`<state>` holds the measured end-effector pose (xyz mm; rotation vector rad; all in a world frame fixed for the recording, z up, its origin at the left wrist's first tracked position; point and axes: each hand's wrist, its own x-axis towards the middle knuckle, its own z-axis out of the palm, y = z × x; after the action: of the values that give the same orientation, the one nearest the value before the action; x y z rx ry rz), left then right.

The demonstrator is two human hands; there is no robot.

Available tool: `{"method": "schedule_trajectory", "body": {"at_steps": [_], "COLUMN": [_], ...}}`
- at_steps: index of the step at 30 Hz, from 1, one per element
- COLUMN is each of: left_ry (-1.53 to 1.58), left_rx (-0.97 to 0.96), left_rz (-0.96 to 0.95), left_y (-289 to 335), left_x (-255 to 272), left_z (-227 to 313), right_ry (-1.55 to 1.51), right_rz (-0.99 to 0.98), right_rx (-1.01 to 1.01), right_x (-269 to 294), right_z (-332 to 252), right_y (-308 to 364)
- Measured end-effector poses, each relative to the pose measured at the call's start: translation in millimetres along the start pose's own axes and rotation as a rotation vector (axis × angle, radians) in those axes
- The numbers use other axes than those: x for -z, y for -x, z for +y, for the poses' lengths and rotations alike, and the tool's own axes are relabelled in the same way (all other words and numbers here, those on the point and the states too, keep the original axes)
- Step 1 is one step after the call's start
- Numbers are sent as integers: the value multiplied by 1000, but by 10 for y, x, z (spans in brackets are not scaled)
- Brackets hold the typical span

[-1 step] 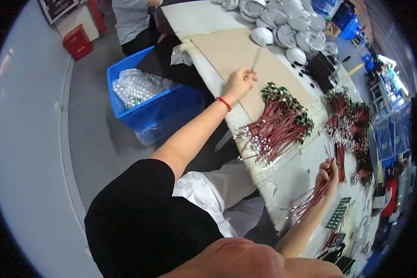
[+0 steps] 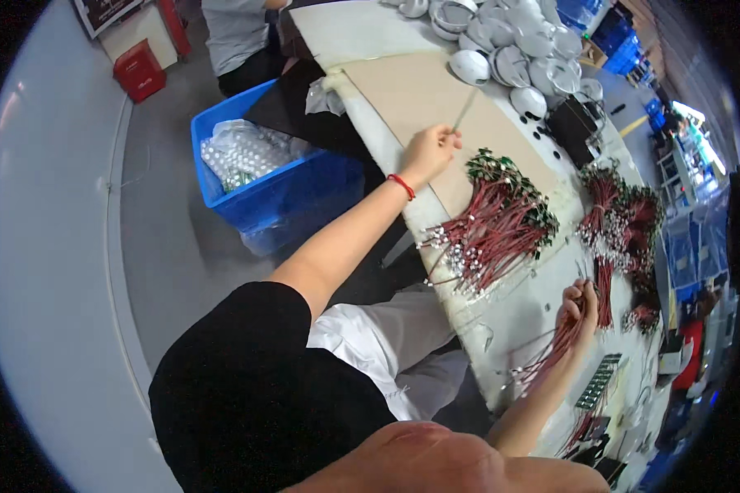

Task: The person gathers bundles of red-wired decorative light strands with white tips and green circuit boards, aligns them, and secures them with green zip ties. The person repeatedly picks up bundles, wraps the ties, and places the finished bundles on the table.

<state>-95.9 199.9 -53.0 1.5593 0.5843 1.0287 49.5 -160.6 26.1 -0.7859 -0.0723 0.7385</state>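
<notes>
My left hand (image 2: 432, 154), with a red cord round the wrist, pinches a thin pale strip (image 2: 466, 109) that points up and away over a beige board. Slightly blurred, the strip cannot be told more exactly. In my right hand (image 2: 580, 311) is a bunch of red wires (image 2: 557, 349), its white connector ends hanging back over the forearm. The fingers hide the bunch's other end. Between my hands lies a heap of red wires with small green circuit boards (image 2: 501, 218), white ends towards me. More bundled wires (image 2: 629, 214) lie beyond my right hand.
Grey-white domed housings (image 2: 510, 49) crowd the table's far end, near a black box (image 2: 573, 127). The beige board (image 2: 411, 99) lies along the left edge. A blue bin (image 2: 279, 185) stands on the floor. A green circuit panel (image 2: 598, 382) lies at right. Another person sits at the back.
The strip in my left hand has tilted a little to the right at its far end. My right hand still holds the wire bunch in nearly the same place.
</notes>
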Motion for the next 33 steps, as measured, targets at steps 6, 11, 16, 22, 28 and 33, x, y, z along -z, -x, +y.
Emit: {"method": "schedule_trajectory", "body": {"at_steps": [6,11,16,22,28,33], "left_ry": [-124,-66,-63,-80,-68,-63], "left_rx": [-71,-82,-74,-75,-111,-108], "left_rz": [30,4,-13,-18,5,-12], "left_y": [44,61,85,91,69,70], "left_x": [87,89,121,161,120,132], "left_z": [50,50,127,173,133,136], "right_ry": [333,1013,1634,2085,2020,1989], "right_rz": [-146,-126,-80,138,21,-113], "right_rx": [149,608,1037,1000,1123,1189], "right_x": [-956,-1242,-1169,-1297,-1230,-1080], "right_z": [629,900,1092,1151,1110,1105], "right_y": [-322,-770,-1013,-928,-878,-891]}}
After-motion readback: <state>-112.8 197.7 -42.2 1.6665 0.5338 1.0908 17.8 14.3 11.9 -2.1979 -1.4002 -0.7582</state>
